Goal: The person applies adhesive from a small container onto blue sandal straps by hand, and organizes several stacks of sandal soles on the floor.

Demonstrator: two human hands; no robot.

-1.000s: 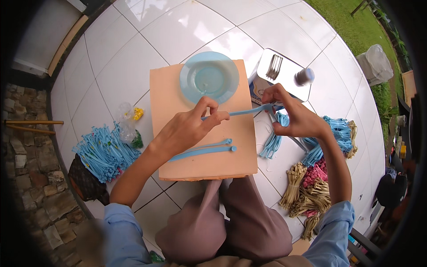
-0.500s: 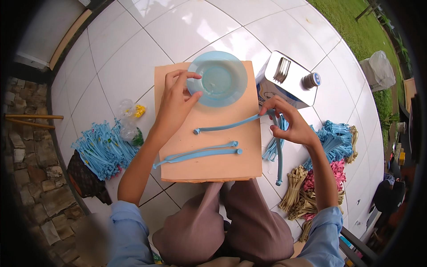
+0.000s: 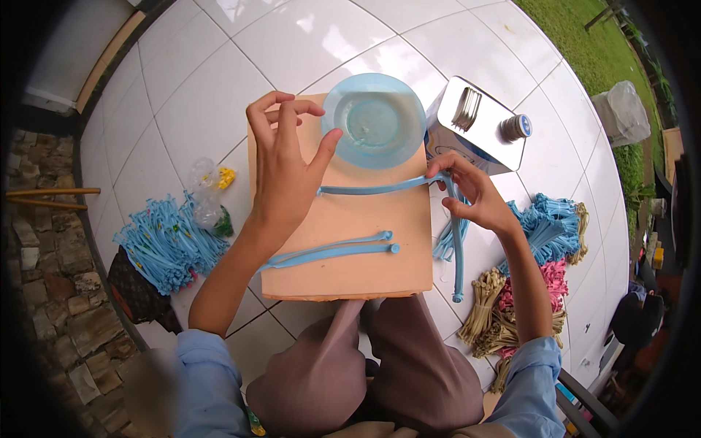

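A peach-coloured board (image 3: 350, 248) lies on the white tiled floor in front of my knees. A light blue plastic bowl (image 3: 374, 120) sits on its far edge. My left hand (image 3: 281, 168) hovers over the board's far left corner, fingers spread and thumb tip at the bowl's rim. My right hand (image 3: 475, 193) pinches a long blue strip (image 3: 372, 188) at the board's right edge. One end of the strip lies across the board and the other hangs down beside it. Two more blue strips (image 3: 336, 252) lie nearer me on the board.
A rectangular metal can (image 3: 478, 124) with a screw cap stands right of the bowl. A heap of blue strips (image 3: 164, 244) and a small plastic bag (image 3: 208, 193) lie to the left. Blue (image 3: 548, 226), pink (image 3: 555, 281) and tan bundles (image 3: 489, 306) lie to the right.
My left hand let go of the strip, moved up to the bowl and now spreads beside it. My right hand kept the strip, which now lies stretched across the board.
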